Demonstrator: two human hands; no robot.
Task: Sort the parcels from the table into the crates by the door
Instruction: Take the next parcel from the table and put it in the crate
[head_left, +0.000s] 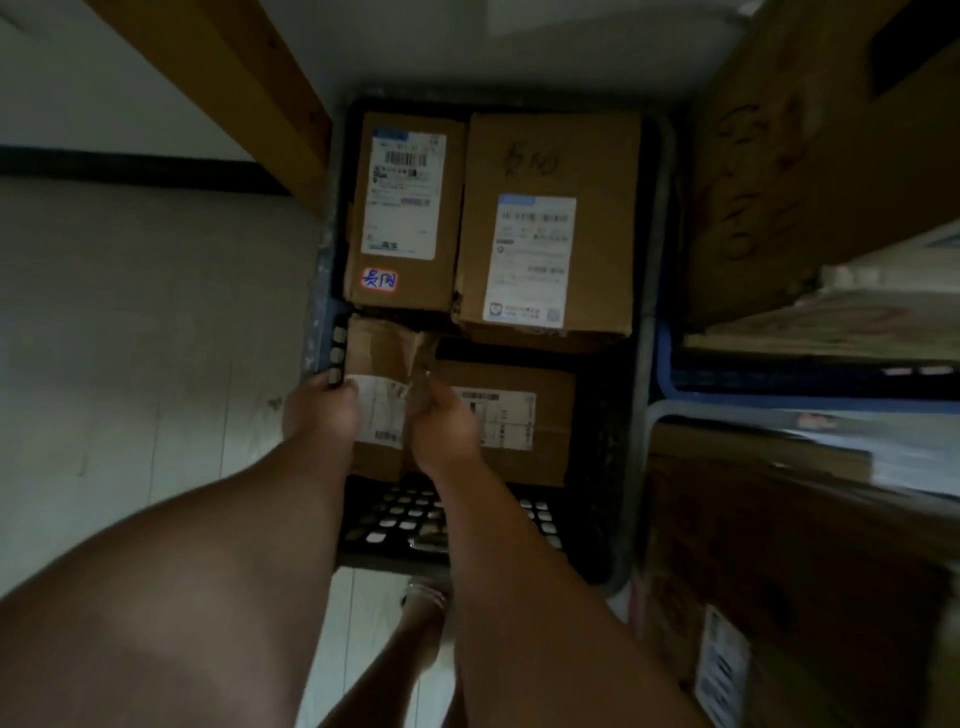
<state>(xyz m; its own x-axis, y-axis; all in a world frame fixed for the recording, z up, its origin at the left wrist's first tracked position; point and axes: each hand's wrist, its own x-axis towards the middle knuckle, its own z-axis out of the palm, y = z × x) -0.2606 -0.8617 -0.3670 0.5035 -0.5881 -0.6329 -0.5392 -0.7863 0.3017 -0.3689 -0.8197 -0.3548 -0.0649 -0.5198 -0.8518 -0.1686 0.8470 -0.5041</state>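
Gripping parcel (382, 348) in crate (384, 519) with left hand (319, 410) and right hand (441, 423) | risk: torn flap (423, 353) snagging neighbouring box (514, 426)

On the upper-left parcel (410, 130), a red-bordered sticker (380, 280) near its lower corner bore two blue handwritten Chinese characters, seemingly 长阳. Similar dark handwriting (532, 158) sat faintly on the upper-right parcel (597, 234), not surely legible. White shipping labels (402, 195) with barcodes stood on both of these, on the lower-right parcel (553, 415) and on the small parcel (379, 345) at centre; their print was too blurred to read. The big carton (779, 156) at the upper right of the frame carried large scrawled marks, also unreadable.
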